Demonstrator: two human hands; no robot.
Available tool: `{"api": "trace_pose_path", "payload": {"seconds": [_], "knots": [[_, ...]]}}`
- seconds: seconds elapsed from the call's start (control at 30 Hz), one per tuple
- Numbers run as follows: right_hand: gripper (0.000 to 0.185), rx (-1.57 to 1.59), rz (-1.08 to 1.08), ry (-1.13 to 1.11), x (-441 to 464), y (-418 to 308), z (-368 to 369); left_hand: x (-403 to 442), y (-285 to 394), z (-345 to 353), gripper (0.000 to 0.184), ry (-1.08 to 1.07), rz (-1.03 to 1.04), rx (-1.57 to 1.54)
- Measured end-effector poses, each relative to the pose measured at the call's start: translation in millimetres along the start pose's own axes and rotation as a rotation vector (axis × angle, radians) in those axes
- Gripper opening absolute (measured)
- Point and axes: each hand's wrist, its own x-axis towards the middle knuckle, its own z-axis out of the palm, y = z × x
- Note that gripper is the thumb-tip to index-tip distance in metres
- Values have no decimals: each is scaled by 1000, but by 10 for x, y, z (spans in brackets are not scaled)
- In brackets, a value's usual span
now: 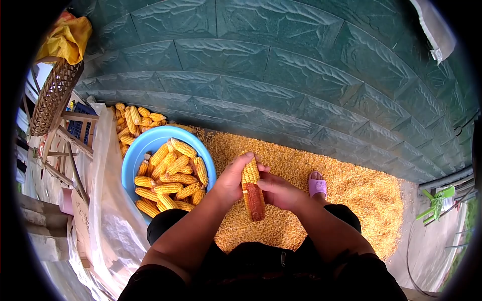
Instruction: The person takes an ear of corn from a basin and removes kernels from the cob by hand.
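An ear of corn (254, 193) is held between my two hands above a layer of loose kernels (281, 228). Its near part is stripped to the reddish cob, while yellow kernels still cover the far part. My left hand (232, 175) wraps the far part from the left, thumb along the top. From the right, my right hand (278, 190) is closed against the ear's middle, its thumb at the border between kernels and bare cob. To the left stands a blue tub (129, 175) holding several whole ears (173, 170).
More ears (133, 118) lie piled behind the tub. A foot in a pink sandal (317, 184) rests on the kernels. A green wall panel (281, 75) closes off the far side. Plastic sheeting (108, 200), a wooden frame and a woven basket (56, 98) stand left; a green chair (436, 204) stands right.
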Motion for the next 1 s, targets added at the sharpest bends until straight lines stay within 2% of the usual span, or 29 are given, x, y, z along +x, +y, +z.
{"api": "trace_pose_path", "payload": {"seconds": [0.07, 0.13, 0.27, 0.43, 0.57, 0.63, 0.73, 0.9, 0.97, 1.0], "knots": [[62, 79, 37, -42, 14, 11, 19, 23, -23, -8, 25, -71, 20, 48], [55, 165, -39, -54, 5, 78, 46, 18, -47, -20, 25, -93, -25, 129], [56, 107, -14, 11, -12, 58, 61, -24, -10, 21, 24, -6, -55, 97], [53, -274, -105, 183, -54, -3, 165, -11, -22, 36, 24, 42, -18, 111], [56, -318, -83, 203, -58, -27, 177, -27, -29, 56, 25, 58, 5, 111], [53, -670, -167, 173, 10, 43, 81, -38, -25, 77, 26, 97, -17, 137], [59, -688, -199, 234, 37, 104, 101, -8, -53, 51, 35, 123, -17, 163], [60, -625, -305, 161, 70, 148, 29, -11, -43, 22, 27, 90, -23, 155], [53, -320, -105, 211, 27, 140, -13, -5, -34, 6, 25, 70, -13, 144], [53, -321, -104, 211, 6, 101, -41, -7, -27, 1, 24, 41, -13, 115]]}}
